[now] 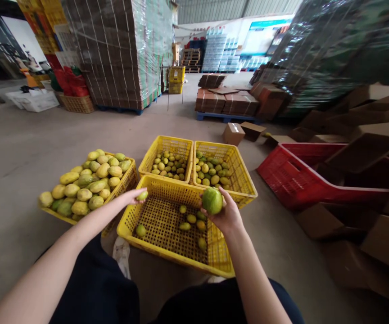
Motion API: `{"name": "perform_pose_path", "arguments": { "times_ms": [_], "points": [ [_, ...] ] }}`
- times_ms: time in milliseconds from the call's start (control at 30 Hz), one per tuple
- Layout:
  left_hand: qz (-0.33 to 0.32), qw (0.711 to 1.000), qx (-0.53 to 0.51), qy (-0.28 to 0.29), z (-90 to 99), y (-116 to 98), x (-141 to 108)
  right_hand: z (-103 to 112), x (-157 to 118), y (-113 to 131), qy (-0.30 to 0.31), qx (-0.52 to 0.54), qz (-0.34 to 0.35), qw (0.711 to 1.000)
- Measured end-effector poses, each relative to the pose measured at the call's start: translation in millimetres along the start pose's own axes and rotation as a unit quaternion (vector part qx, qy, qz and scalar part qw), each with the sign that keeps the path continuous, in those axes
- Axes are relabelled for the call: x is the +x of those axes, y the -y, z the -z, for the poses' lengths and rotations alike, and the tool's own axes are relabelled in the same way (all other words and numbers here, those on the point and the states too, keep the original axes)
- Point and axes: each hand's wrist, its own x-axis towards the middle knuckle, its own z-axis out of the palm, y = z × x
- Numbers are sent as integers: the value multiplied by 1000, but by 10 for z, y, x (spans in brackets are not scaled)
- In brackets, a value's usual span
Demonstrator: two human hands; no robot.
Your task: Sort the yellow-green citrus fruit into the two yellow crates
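My left hand (135, 196) is closed on a small yellow-green fruit (142, 195) over the left rim of the near yellow crate (177, 261). Over that crate's right side, my right hand (227, 211) holds a larger green fruit (212, 200), its fingers wrapped round the far side. Several fruits (191, 218) lie on the crate's perforated floor, most toward the right, with one (141, 231) at the left. Two more yellow crates stand just behind, a left one (143, 164) and a right one (248, 184), both holding smaller fruits.
At the left, a yellow crate (132, 173) is heaped with yellow-green fruits (84, 194). A red crate (289, 175) with cardboard boxes (380, 243) stands at the right. Wrapped stacks (113, 49), a blue pallet (221, 118) and a small box (233, 134) are farther back.
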Motion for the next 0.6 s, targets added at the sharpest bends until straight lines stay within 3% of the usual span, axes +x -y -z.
{"name": "perform_pose_path", "arguments": {
  "times_ms": [67, 167, 267, 367, 500, 600],
  "points": [
    [-3, 1000, 20, -18, -182, -392, 133, 30, 23, 10, 1, 6, -1, 1000],
    [-87, 992, 63, -67, -464, -924, 275, 88, 73, 19, 14, 11, -3, 1000],
    [-110, 958, 246, -94, -560, -1158, 313, 120, 123, -1, 13, 1, -2, 1000],
    [-50, 932, 343, -104, -325, -1048, 230, 99, 162, -75, -7, -18, -10, 1000],
    [41, 906, 405, -117, 324, -591, -34, 54, 198, -307, -50, -54, -61, 995],
    [92, 880, 447, -130, 738, -266, -187, 103, 207, -607, -63, -84, -140, 985]
  ]
}}
